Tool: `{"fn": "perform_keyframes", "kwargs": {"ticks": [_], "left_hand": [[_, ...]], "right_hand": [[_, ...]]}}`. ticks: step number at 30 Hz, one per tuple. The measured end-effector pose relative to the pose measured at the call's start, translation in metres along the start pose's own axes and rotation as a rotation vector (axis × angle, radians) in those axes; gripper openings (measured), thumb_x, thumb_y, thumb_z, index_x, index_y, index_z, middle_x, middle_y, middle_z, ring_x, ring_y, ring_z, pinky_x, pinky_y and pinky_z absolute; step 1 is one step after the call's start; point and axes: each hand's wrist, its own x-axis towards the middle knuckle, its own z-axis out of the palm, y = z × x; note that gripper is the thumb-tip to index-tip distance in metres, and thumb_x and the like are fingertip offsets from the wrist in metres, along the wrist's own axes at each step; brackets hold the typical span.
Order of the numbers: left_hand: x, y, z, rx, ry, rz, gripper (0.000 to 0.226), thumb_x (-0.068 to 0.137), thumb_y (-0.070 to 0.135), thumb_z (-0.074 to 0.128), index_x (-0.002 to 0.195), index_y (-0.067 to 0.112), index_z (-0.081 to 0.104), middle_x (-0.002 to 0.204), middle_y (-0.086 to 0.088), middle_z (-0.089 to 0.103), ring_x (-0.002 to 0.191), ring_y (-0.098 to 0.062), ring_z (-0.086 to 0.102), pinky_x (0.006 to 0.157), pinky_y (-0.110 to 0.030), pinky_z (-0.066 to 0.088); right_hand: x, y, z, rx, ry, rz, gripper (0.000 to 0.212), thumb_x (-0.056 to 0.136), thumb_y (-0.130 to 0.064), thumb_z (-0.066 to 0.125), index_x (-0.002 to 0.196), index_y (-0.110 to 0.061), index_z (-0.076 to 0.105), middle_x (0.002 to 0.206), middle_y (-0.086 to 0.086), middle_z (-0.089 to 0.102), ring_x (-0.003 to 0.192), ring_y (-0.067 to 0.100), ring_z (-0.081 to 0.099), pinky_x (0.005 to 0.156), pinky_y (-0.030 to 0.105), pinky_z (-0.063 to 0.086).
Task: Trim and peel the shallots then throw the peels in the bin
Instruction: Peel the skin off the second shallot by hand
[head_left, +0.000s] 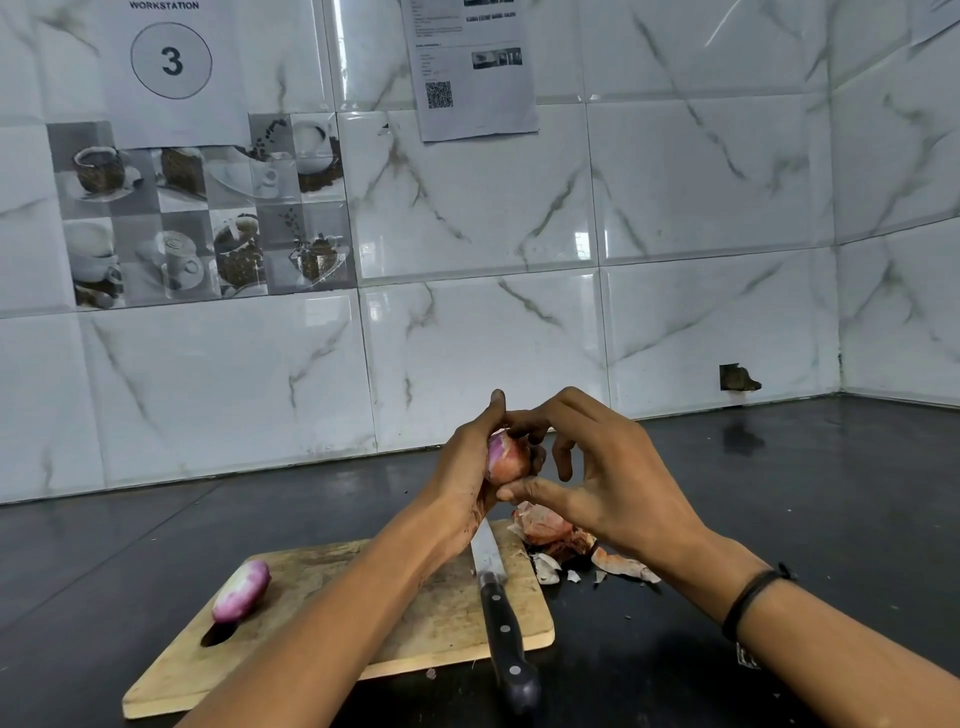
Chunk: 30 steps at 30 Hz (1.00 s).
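Note:
My left hand (467, 478) holds a partly peeled shallot (506, 457) up above the far edge of the wooden cutting board (363, 623). My right hand (597, 478) pinches the shallot's skin with thumb and fingertips. A peeled purple-white shallot (241, 592) lies on the board's left end. Loose papery peels (561, 545) are heaped on the counter just right of the board, under my right hand. A black-handled knife (501, 618) lies on the board's right side, blade pointing away from me.
The dark counter (779, 493) runs back to a marble-tiled wall (519, 260) and a corner at the right. Papers hang on the wall. No bin is in view.

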Motion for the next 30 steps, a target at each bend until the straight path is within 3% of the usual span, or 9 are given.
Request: {"fn": "perform_keyframes", "kwargs": {"ticks": [3, 7, 12, 15, 20, 26, 30], "left_hand": [[0.0002, -0.0001, 0.0002, 0.008, -0.001, -0.007, 0.047, 0.102, 0.047, 0.046, 0.085, 0.012, 0.073, 0.079, -0.005, 0.071, 0.067, -0.014, 0.067, 0.044, -0.021, 0.045], [-0.0011, -0.0013, 0.0006, 0.054, 0.001, -0.033, 0.045, 0.101, 0.049, 0.046, 0.094, 0.013, 0.072, 0.083, -0.005, 0.071, 0.074, -0.015, 0.067, 0.057, -0.025, 0.047], [0.0001, 0.0016, 0.0003, 0.053, 0.023, -0.013, 0.044, 0.103, 0.048, 0.045, 0.093, 0.013, 0.070, 0.063, -0.003, 0.064, 0.055, -0.012, 0.061, 0.049, -0.024, 0.046], [-0.0011, 0.0015, 0.0001, 0.074, 0.034, 0.002, 0.044, 0.102, 0.048, 0.045, 0.090, 0.015, 0.072, 0.070, -0.004, 0.070, 0.063, -0.013, 0.065, 0.054, -0.024, 0.049], [-0.0023, 0.0011, 0.0000, 0.080, 0.008, 0.004, 0.046, 0.102, 0.050, 0.043, 0.094, 0.015, 0.072, 0.075, -0.001, 0.072, 0.065, -0.011, 0.067, 0.050, -0.022, 0.048], [-0.0015, 0.0011, -0.0009, 0.087, 0.030, -0.010, 0.044, 0.101, 0.051, 0.047, 0.093, 0.016, 0.071, 0.073, -0.006, 0.069, 0.068, -0.015, 0.067, 0.055, -0.025, 0.052], [-0.0001, -0.0002, -0.0015, 0.111, 0.021, 0.005, 0.043, 0.101, 0.051, 0.046, 0.093, 0.017, 0.071, 0.077, -0.004, 0.072, 0.068, -0.015, 0.068, 0.058, -0.026, 0.052]], "right_hand": [[0.0001, 0.0010, 0.0001, 0.014, 0.015, -0.001, 0.048, 0.072, -0.053, 0.082, 0.114, -0.034, 0.067, 0.098, -0.018, 0.057, 0.075, 0.013, 0.057, 0.066, 0.037, 0.054], [0.0002, 0.0021, 0.0011, 0.055, 0.017, 0.008, 0.043, 0.070, -0.057, 0.080, 0.103, -0.033, 0.067, 0.093, -0.015, 0.058, 0.075, 0.014, 0.060, 0.066, 0.041, 0.054], [-0.0006, 0.0009, 0.0055, 0.094, -0.004, 0.014, 0.024, 0.075, -0.040, 0.085, 0.079, -0.030, 0.064, 0.084, -0.010, 0.058, 0.070, 0.016, 0.057, 0.062, 0.046, 0.051], [-0.0003, -0.0028, 0.0032, 0.135, 0.006, 0.052, 0.032, 0.072, -0.043, 0.087, 0.085, -0.044, 0.058, 0.087, -0.011, 0.063, 0.070, 0.015, 0.057, 0.064, 0.044, 0.052], [0.0004, -0.0027, 0.0000, 0.108, -0.008, 0.068, 0.047, 0.071, -0.050, 0.085, 0.110, -0.036, 0.064, 0.098, -0.014, 0.064, 0.073, 0.013, 0.060, 0.067, 0.036, 0.053], [-0.0007, -0.0037, 0.0021, 0.096, -0.032, 0.021, 0.025, 0.074, -0.060, 0.076, 0.083, -0.053, 0.054, 0.091, -0.015, 0.058, 0.075, 0.011, 0.060, 0.067, 0.040, 0.054], [-0.0004, -0.0039, 0.0011, 0.113, -0.021, 0.087, 0.041, 0.068, -0.061, 0.082, 0.091, -0.037, 0.058, 0.091, -0.014, 0.062, 0.078, 0.011, 0.062, 0.070, 0.042, 0.055]]}}
